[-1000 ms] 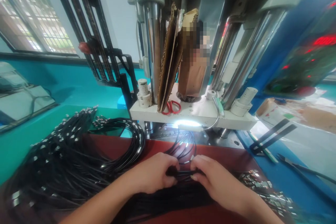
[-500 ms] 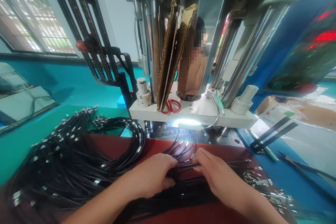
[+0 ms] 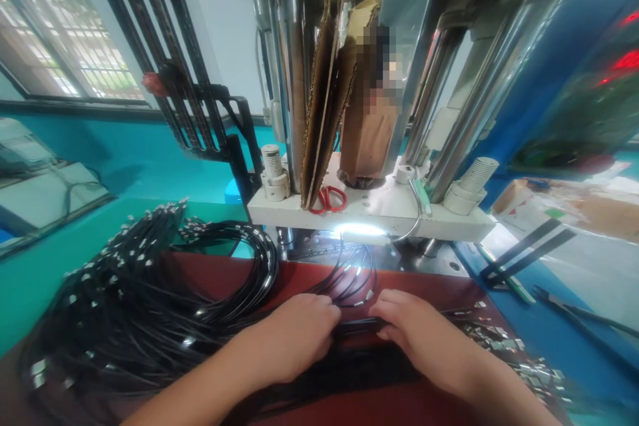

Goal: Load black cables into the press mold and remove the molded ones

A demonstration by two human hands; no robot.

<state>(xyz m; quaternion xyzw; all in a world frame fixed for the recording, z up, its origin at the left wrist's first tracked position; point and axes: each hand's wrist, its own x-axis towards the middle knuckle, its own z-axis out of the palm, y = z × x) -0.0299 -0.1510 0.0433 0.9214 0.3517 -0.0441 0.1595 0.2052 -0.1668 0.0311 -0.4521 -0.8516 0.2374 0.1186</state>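
Observation:
A bundle of thin black cables (image 3: 359,353) lies across the dark red board (image 3: 210,276) in front of me. My left hand (image 3: 305,331) is closed over the cables, its fingers curled and its thumb out of sight. To its right, my right hand (image 3: 407,323) pinches black cables between thumb and bent fingers; a short gap separates the hands. Just beyond them, several looped cables with small silver metal ends (image 3: 355,273) rest under the bright lamp (image 3: 359,231). More metal connectors (image 3: 504,343) fan out at the bundle's right end.
A press with a white plate (image 3: 439,219) stands ahead, carrying red-handled scissors (image 3: 332,200) and cardboard pieces (image 3: 319,113). A large cable pile (image 3: 134,299) covers the left side. Pliers (image 3: 564,303) and black tweezers (image 3: 529,253) lie at right on a blue surface.
My left thumb, visible before, is now tucked out of sight as the fingers curl further. The right hand's fingertips have shifted slightly, with the thumb now showing below. The view has moved a little.

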